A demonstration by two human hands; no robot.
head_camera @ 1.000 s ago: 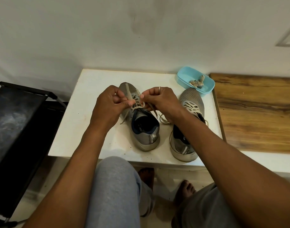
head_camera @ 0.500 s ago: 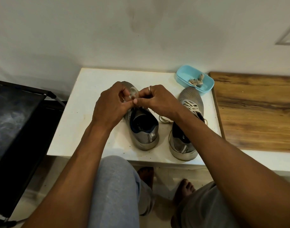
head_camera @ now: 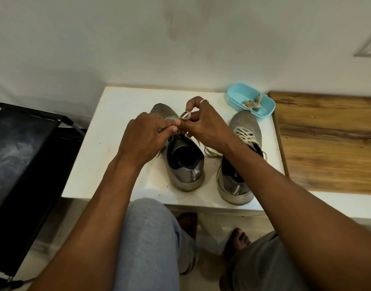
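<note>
Lace [head_camera: 185, 117] of left shoe [head_camera: 181, 162]: left hand [head_camera: 145, 137], right hand [head_camera: 203, 124] grip pinching loop.

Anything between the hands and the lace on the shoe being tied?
Nothing visible. The left hand and right hand both pinch the lace above the shoe. The second shoe and blue dish sit off to the right, not between them.

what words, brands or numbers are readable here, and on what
None reads clearly.
Small pale print on the insole of the left shoe: too blurred to read.
White letters inside the heel of the right shoe: too blurred to read.
No text shows on the blue tub.
</note>
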